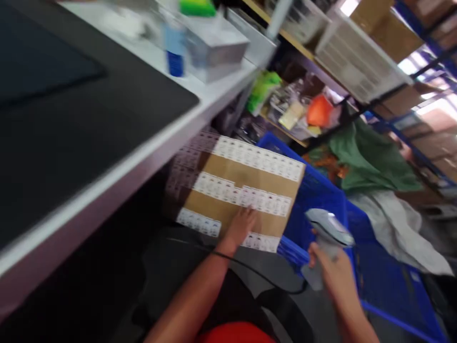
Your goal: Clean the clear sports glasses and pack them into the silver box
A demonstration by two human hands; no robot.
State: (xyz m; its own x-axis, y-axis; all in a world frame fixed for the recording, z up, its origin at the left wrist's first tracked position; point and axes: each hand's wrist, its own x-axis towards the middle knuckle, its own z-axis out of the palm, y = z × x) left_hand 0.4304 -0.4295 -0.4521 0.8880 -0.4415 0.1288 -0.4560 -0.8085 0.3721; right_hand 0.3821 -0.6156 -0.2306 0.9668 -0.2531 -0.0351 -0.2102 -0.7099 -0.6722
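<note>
My right hand is wrapped round the handle of a grey and white barcode scanner, whose head points left. A black cable runs from the base of its handle towards the left. My left hand lies on a brown cardboard sheet, with fingers stretched out and the tips at the middle row of labels. Rows of small white printed labels are stuck across the cardboard. The sheet's left part is in shadow beside the table, and its right part overlaps a blue plastic crate.
A white-edged table with a black mat fills the left. On it stand a blue-labelled bottle and a tissue box. A second blue crate, green cloth and loaded shelves are on the right.
</note>
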